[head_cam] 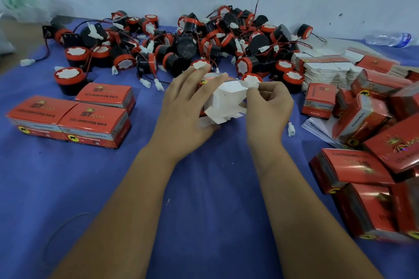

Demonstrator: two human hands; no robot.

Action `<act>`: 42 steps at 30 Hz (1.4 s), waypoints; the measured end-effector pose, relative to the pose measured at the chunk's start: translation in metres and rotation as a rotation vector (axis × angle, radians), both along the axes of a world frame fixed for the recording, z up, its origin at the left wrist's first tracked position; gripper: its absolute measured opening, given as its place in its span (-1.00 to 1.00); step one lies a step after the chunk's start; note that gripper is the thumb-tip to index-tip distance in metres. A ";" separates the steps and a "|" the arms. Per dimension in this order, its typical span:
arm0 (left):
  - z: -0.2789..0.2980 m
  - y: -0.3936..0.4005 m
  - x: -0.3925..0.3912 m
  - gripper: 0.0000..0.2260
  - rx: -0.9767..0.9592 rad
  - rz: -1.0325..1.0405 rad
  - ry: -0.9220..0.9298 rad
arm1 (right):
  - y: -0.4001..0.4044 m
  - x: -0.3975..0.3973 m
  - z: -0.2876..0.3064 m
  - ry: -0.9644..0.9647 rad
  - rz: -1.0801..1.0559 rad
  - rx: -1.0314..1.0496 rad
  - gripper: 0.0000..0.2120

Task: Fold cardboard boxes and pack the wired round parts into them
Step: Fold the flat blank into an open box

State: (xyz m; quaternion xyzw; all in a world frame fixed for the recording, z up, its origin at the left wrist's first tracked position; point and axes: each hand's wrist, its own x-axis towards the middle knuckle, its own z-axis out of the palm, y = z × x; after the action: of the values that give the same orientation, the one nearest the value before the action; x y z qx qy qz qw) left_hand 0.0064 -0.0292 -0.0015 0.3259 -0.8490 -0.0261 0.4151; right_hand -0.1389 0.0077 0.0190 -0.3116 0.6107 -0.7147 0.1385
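A small red cardboard box (223, 103) with its white inner flaps splayed toward me is held between both hands above the blue cloth (204, 188). My left hand (188, 108) wraps around its left side, fingers over the top and thumb underneath. My right hand (269, 106) pinches one white flap at the box's right edge. Behind them lies a big heap of black-and-red wired round parts (192, 45) with white connectors.
Three folded red boxes (90, 118) stand at the left. At the right lie stacks of flat box blanks (328, 68) and a jumble of folded boxes (374, 154). A loose white connector (291, 129) lies near my right wrist. The wall and a plastic bottle (390, 38) are behind.
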 end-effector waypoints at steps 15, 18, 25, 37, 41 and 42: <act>0.014 0.011 0.005 -0.64 0.458 -0.333 0.644 | 0.002 0.017 0.004 -0.059 0.719 -0.139 -0.59; 0.015 0.010 0.008 -0.68 0.595 -0.353 0.727 | 0.000 0.019 -0.001 -0.068 0.623 -0.056 -0.65; 0.017 -0.001 0.004 -0.91 0.876 -0.382 0.981 | -0.004 0.015 -0.009 -0.138 0.587 -0.016 -0.84; 0.010 0.001 -0.013 -0.71 0.925 -0.281 0.949 | -0.003 0.023 -0.011 -0.283 0.778 -0.065 -0.68; 0.011 0.002 -0.014 -0.69 0.929 -0.251 0.976 | -0.003 0.023 -0.008 -0.423 0.809 -0.086 -0.54; 0.011 0.002 -0.013 -0.68 0.920 -0.256 0.967 | -0.004 0.023 -0.009 -0.411 0.788 -0.066 -0.58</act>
State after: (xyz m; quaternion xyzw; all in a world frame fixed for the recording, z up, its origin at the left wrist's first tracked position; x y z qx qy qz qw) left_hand -0.0070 -0.0270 0.0100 0.3181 -0.5022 -0.5765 0.5606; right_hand -0.1160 0.0039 0.0101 -0.3765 0.3819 -0.6734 0.5088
